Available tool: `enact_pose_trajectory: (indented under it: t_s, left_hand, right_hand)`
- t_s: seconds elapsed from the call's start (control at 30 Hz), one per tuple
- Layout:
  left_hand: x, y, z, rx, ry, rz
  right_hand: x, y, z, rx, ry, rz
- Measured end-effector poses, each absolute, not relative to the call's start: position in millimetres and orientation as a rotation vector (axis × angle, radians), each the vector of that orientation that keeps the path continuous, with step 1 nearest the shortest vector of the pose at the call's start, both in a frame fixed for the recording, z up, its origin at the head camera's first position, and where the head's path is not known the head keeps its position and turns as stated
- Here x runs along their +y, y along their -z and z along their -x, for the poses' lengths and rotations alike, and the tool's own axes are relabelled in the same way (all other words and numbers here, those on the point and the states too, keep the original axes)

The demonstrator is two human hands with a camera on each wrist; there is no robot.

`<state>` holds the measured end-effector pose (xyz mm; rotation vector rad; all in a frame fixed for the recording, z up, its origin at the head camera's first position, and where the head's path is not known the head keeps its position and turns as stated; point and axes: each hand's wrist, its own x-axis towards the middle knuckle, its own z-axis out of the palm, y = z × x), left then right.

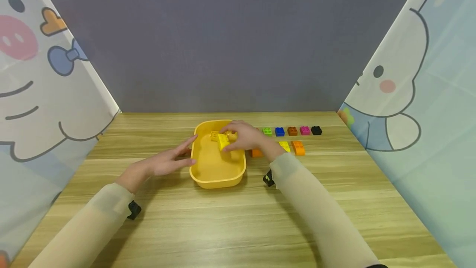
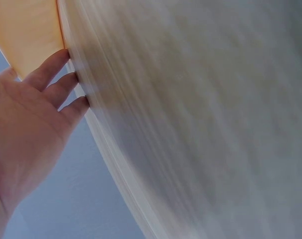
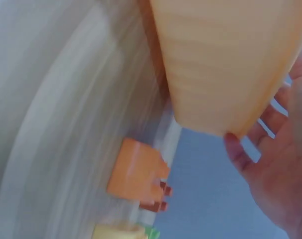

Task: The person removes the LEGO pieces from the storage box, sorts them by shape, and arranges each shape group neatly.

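Note:
A yellow plastic bin (image 1: 217,184) stands on the table with a few yellow blocks inside, one of them a small yellow block (image 1: 214,136) near its far end. Over the bin, my right hand (image 1: 243,135) pinches a bright yellow building block (image 1: 223,142) between thumb and fingers. The right wrist view shows this hand at the bin's rim, but the block is hidden there. My left hand (image 1: 169,162) rests against the bin's left side, fingers extended and thumb spread. In the left wrist view its fingers reach along the bin wall (image 2: 29,30).
Right of the bin, a back row holds green (image 1: 267,131), blue (image 1: 279,131), brown (image 1: 292,131), pink (image 1: 305,130) and black (image 1: 316,130) blocks. Nearer lie a yellow block (image 1: 284,146) and orange blocks (image 1: 298,148), one partly behind my right wrist. A dark panel (image 1: 230,53) rises behind the table.

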<state>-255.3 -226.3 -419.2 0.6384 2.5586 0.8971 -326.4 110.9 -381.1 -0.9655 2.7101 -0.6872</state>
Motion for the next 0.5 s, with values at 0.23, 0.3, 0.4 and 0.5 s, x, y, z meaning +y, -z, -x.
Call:
enact_pose_trajectory:
  t_s: [0.23, 0.3, 0.4, 0.5]
  left_hand:
    - [-226.1, 418.1, 256.1, 2.565, -0.897, -0.650]
    - [-226.5, 419.0, 256.5, 2.558, -0.903, -0.657]
    - [-226.9, 419.1, 256.5, 2.547, -0.917, -0.653]
    - [-227.1, 418.7, 256.1, 2.546, -0.917, -0.642]
  right_hand:
    - [141.4, 368.8, 313.6, 2.651, 0.911, 0.999]
    - [154.5, 367.0, 310.1, 2.631, 0.975, 0.982]
    - [176.5, 365.1, 304.9, 2.653, 1.016, 0.956]
    - [200.6, 364.3, 301.2, 2.701, 1.018, 0.920]
